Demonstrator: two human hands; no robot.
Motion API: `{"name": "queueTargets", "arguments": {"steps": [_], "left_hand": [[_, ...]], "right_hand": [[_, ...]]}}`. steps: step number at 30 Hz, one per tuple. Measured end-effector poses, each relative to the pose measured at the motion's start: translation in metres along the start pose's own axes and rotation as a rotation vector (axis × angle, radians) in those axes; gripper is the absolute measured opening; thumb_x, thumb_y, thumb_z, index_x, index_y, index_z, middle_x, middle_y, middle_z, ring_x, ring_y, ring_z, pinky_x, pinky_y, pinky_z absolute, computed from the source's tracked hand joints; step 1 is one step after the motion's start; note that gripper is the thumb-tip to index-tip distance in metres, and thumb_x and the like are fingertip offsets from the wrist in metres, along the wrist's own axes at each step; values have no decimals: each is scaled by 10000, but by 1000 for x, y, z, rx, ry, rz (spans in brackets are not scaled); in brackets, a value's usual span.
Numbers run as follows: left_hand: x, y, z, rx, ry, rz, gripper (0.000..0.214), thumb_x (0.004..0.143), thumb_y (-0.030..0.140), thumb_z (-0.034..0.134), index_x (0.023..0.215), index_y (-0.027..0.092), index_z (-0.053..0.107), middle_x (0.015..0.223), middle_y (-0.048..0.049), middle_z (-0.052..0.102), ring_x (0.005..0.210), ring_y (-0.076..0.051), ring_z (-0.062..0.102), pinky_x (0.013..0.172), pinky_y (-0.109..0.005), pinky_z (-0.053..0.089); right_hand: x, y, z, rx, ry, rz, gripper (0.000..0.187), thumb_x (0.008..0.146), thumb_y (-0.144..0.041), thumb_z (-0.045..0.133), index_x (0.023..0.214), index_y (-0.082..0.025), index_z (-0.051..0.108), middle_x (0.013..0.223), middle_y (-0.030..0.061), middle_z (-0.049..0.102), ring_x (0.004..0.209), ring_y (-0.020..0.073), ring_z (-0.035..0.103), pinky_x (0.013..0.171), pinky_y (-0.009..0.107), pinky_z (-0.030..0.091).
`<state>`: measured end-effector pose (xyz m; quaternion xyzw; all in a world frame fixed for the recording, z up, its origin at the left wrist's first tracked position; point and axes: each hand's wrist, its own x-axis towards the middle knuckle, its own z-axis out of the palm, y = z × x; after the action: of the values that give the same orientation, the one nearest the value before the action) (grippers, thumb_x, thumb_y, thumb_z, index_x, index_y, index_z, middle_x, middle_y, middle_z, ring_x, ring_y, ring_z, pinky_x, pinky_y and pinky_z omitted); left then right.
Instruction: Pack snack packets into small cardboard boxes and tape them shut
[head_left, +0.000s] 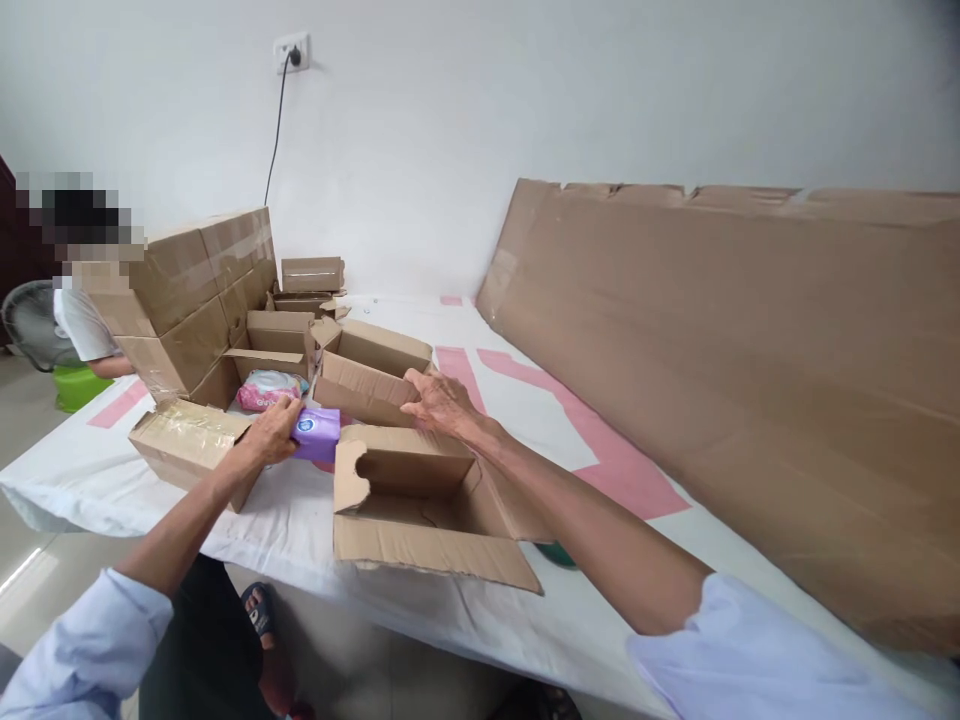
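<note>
Your left hand (274, 435) has its fingers wrapped around the left end of a purple pack (320, 434), between the taped box (187, 432) and the near open box (435, 510) on the cloth-covered worktop (292, 530). Your right hand (444, 402) grips the rim of the farther open box (360, 388) with its fingers. A pink pack (259, 392) lies just beyond your left hand, near the stacked boxes (199, 300).
</note>
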<state>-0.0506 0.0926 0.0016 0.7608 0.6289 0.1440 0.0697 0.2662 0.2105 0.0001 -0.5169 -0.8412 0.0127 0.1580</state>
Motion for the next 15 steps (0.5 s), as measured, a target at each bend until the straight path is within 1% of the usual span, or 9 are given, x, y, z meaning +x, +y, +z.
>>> {"name": "queueTargets", "arguments": {"steps": [2,5,7,9,10,13,15], "left_hand": [[6,1,17,-14,-28,-73,588,673,61,686,1228,239,607,1261,-121,590,1176,-343,627,1040,-469,513],[11,3,30,-14,-59,-112,551,672,62,678,1189,240,613,1163,-94,611,1089,-325,661,968,-450,540],[7,9,34,-38,-122,-76,543,654,75,699,1164,246,632,1107,-70,624,1039,-308,678,926,-418,554],[-4,20,40,-89,-187,6,550,642,99,732,1165,248,648,1111,-66,634,1037,-305,683,924,-406,561],[-11,28,44,-120,-200,48,559,648,123,751,1183,249,650,1133,-72,637,1060,-312,681,941,-414,561],[-30,48,58,-197,-147,109,589,699,193,777,1269,257,641,1208,-97,637,1157,-340,654,1016,-456,546],[-35,52,64,-253,-132,121,635,712,225,803,1324,269,639,1244,-102,640,1192,-343,644,1053,-472,536]], "right_hand": [[-4,3,-1,-21,-17,-35,262,886,-267,796,1124,-236,691,1060,124,739,978,293,697,765,325,455],[-11,7,-5,-65,-78,-62,261,902,-258,779,1144,-242,685,1061,118,735,996,290,700,782,323,454],[-19,11,-7,-76,-127,-69,269,903,-239,770,1158,-245,684,1079,121,734,1023,295,700,815,333,457],[-30,17,-8,-77,-154,-83,268,900,-224,769,1154,-242,687,1096,129,733,1046,309,701,849,354,462],[-36,20,-8,-80,-162,-95,259,901,-223,766,1147,-240,687,1100,133,732,1050,318,701,856,365,464],[-56,33,-9,-105,-167,-133,235,912,-227,741,1139,-243,681,1073,127,731,1029,328,698,845,384,468],[-68,42,-9,-103,-149,-142,236,904,-233,744,1129,-251,676,1036,107,728,987,313,694,837,381,469]]}}
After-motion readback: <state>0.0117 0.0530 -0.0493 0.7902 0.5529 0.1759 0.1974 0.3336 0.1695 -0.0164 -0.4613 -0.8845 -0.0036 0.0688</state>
